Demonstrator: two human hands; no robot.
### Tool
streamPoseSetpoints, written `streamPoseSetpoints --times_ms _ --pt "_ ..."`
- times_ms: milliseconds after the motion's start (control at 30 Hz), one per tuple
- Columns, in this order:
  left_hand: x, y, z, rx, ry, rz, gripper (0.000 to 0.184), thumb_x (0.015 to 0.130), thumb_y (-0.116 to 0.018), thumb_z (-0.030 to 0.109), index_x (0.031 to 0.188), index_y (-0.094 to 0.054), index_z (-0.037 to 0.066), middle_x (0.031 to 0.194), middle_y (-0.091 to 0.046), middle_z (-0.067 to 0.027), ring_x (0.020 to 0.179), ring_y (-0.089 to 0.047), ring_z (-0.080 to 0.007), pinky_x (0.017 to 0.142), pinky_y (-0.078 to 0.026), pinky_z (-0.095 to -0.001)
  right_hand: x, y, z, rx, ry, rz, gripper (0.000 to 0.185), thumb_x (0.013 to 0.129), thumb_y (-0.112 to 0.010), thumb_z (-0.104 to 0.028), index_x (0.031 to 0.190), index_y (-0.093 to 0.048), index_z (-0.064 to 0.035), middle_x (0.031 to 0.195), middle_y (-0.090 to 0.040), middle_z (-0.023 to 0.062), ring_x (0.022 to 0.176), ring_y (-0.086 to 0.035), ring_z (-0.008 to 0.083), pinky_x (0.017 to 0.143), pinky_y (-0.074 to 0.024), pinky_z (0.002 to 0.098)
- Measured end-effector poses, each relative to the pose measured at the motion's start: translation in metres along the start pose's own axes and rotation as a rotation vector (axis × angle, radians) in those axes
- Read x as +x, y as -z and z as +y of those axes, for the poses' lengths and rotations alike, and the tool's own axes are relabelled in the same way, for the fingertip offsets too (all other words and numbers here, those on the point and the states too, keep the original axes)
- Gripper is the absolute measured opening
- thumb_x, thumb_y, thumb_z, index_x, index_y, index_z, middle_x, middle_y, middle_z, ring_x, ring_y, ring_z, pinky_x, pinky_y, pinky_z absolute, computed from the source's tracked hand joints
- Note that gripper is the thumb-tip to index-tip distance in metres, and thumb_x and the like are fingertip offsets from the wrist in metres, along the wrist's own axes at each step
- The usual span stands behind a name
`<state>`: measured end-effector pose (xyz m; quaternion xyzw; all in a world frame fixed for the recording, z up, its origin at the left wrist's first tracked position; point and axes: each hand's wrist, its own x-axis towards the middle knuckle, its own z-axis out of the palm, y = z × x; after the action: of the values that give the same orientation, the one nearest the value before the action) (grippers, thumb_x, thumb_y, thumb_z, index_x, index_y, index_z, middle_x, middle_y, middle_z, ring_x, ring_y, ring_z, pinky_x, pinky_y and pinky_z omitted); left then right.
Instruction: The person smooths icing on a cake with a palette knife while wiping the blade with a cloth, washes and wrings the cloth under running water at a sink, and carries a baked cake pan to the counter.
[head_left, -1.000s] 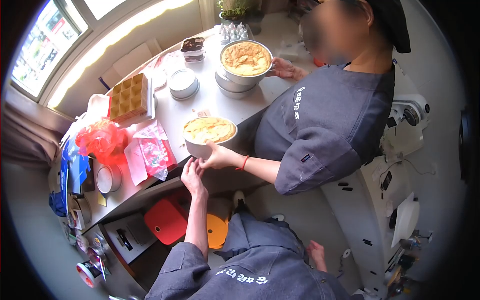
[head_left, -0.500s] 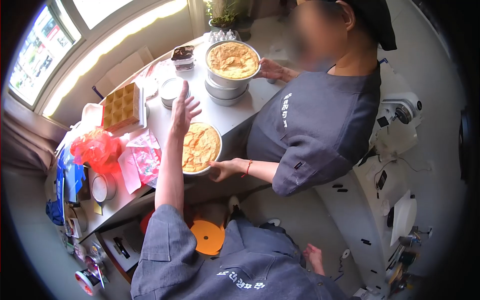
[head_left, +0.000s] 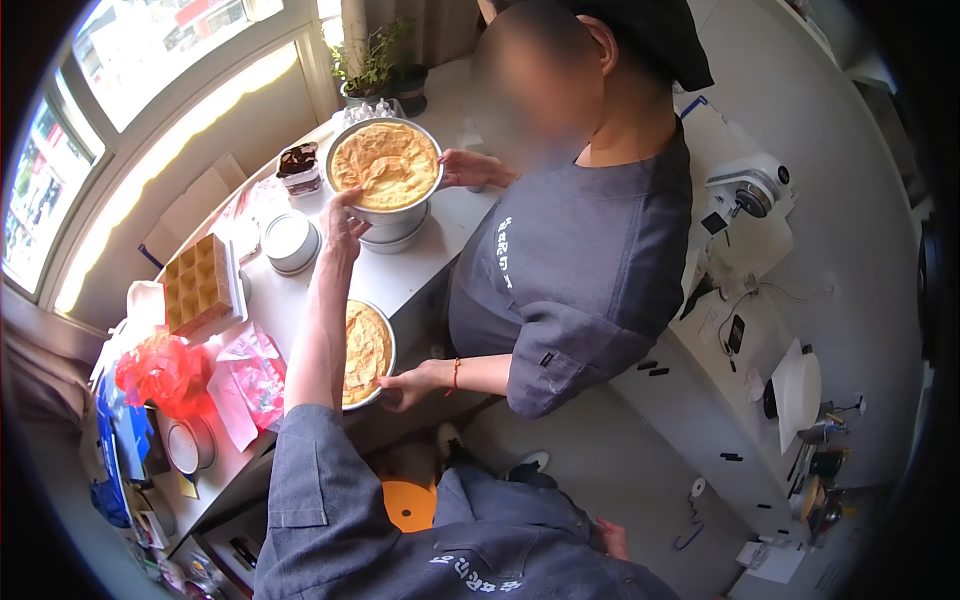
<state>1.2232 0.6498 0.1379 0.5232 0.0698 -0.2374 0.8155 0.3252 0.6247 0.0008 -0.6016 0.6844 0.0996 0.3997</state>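
Note:
My left hand [head_left: 348, 212] grips the left rim of a round cake pan [head_left: 432, 184] with a golden baked cake [head_left: 385, 165] in it. A co-worker's hand [head_left: 472, 168] is at the opposite side of this pan, which is above other round tins [head_left: 395, 240]. Beneath my left forearm is a second pan [head_left: 391, 372] with a golden cake [head_left: 366, 350], partly hidden by the arm. The co-worker's other hand [head_left: 405, 385] holds its edge. Low by my apron hangs my right hand [head_left: 612, 540], partly hidden, its fingers loosely extended with nothing seen in them.
On the white table [head_left: 290, 310] stand a round tin [head_left: 290, 240], a dark-stained tub [head_left: 298, 170], a gridded box [head_left: 197, 285] and a red plastic bag [head_left: 165, 372]. The co-worker [head_left: 580, 240] stands close on the right. An orange disc [head_left: 408, 506] is below the table edge.
My left hand has gone from raised with spread fingers to holding the rim of the upper cake pan. The view has shifted, so the scene sits further left.

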Motion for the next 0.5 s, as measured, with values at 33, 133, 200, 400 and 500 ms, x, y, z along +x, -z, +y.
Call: streamPoseSetpoints --times_ms 33,133,200,400,500 --pt "-0.009 0.003 0.007 -0.017 -0.022 -0.005 0.057 0.077 -0.077 0.03 0.126 -0.062 0.004 0.12 -0.061 -0.0213 0.11 -0.06 -0.0358 0.088 -0.052 -0.0466 -0.001 -0.002 0.003 -0.059 0.088 0.012 0.037 0.091 -0.073 -0.021 0.127 -0.071 -0.0131 0.094 -0.077 0.0101 0.087 -0.071 0.016 0.08 -0.0546 0.0297" --pt "-0.045 0.028 0.037 -0.124 -0.055 0.021 0.061 0.08 -0.075 0.031 0.131 -0.056 0.003 0.129 -0.053 -0.0228 0.112 -0.059 -0.0348 0.093 -0.055 -0.0479 0.002 0.0 -0.006 -0.075 -0.003 -0.014 0.035 0.091 -0.072 -0.022 0.125 -0.072 -0.0124 0.094 -0.077 0.0104 0.085 -0.072 0.0168 0.078 -0.0553 0.0306" --pt "-0.072 0.06 0.056 -0.182 -0.145 0.027 0.053 0.084 -0.074 0.027 0.128 -0.057 0.003 0.128 -0.054 -0.0221 0.113 -0.061 -0.0341 0.094 -0.056 -0.0467 0.012 0.003 -0.012 -0.004 -0.002 -0.06 0.036 0.093 -0.07 -0.021 0.127 -0.071 -0.0123 0.094 -0.076 0.0101 0.084 -0.071 0.0165 0.076 -0.0557 0.0315" --pt "-0.144 0.255 0.092 0.428 -0.804 0.005 0.044 0.095 -0.058 0.019 0.133 -0.057 -0.004 0.14 -0.056 -0.02 0.128 -0.057 -0.0347 0.109 -0.047 -0.0518 0.013 0.016 -0.072 0.223 -0.062 -0.201 0.04 0.102 -0.055 -0.013 0.142 -0.058 -0.0119 0.097 -0.073 0.0081 0.079 -0.069 0.0131 0.066 -0.0572 0.0295" --pt "-0.253 0.323 0.096 0.672 -0.786 0.161 0.055 0.097 -0.051 0.035 0.135 -0.056 -0.004 0.138 -0.057 -0.0185 0.127 -0.057 -0.033 0.108 -0.047 -0.0506 0.023 0.018 -0.1 0.161 0.081 -0.229 0.041 0.104 -0.054 -0.015 0.144 -0.055 -0.0093 0.101 -0.073 0.0094 0.082 -0.071 0.015 0.068 -0.0578 0.0305"
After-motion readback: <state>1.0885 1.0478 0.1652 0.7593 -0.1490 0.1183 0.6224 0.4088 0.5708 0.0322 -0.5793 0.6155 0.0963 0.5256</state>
